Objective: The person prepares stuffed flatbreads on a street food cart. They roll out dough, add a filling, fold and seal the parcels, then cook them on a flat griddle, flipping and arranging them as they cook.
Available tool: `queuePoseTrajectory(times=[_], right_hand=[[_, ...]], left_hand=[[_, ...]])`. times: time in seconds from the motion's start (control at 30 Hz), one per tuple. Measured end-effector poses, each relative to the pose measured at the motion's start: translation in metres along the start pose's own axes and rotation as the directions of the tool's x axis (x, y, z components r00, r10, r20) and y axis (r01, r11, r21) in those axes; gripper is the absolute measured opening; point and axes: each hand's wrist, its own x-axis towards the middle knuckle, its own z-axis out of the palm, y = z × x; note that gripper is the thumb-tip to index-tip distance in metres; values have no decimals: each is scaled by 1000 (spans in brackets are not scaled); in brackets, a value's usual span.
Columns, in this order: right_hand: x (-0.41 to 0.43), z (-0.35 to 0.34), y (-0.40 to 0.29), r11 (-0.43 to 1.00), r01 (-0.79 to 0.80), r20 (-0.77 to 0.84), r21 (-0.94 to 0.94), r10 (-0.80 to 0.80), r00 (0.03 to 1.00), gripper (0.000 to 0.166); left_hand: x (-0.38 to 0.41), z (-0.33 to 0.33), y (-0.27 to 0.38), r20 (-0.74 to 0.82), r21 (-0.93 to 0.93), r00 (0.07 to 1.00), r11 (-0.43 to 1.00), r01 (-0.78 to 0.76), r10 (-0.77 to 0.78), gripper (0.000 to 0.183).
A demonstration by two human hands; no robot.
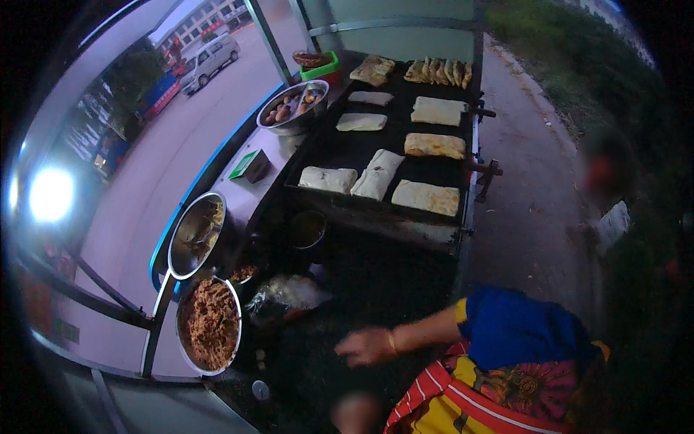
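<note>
My right hand, with a band at the wrist, reaches leftward over a dark worktop with its fingers partly curled. Shadow hides whether anything is in it. At the bottom edge, a blurred patch of skin appears to be my left hand; its fingers cannot be made out. A crumpled clear plastic bag lies ahead of my right hand. Beyond it stands a metal bowl of minced filling. Farther up, a black griddle carries several flat filled pastries, including a browned one.
A steel bowl with some shredded food, a bowl of eggs, a small box and a green basket line the left side. Metal frame posts rise there. A person is on the path at right.
</note>
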Motion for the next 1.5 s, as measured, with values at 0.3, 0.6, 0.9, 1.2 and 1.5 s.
queuePoseTrajectory(times=[0.3, 0.6, 0.9, 1.2, 1.5], right_hand=[[22, 105, 1, 810, -221, 12, -544, 270, 963, 86], [10, 138, -17, 824, -159, 95, -543, 249, 964, 87], [-20, 145, -29, 814, -179, 121, -553, 292, 949, 82], [-19, 143, -39, 775, -209, 170, -596, 376, 911, 81], [-25, 144, -31, 778, -194, 137, -597, 337, 931, 79]], left_hand=[[-23, -64, -38, 142, -41, 989, 998, -47, 52, 11], [-46, -113, -84, 235, -290, 945, 945, -153, 226, 8], [-48, -129, -121, 234, -648, 845, 725, -234, 481, 7], [-78, -134, -110, 212, -89, 924, 948, -305, 317, 13], [-93, -123, -116, 224, 520, 739, 563, -642, 636, 19]])
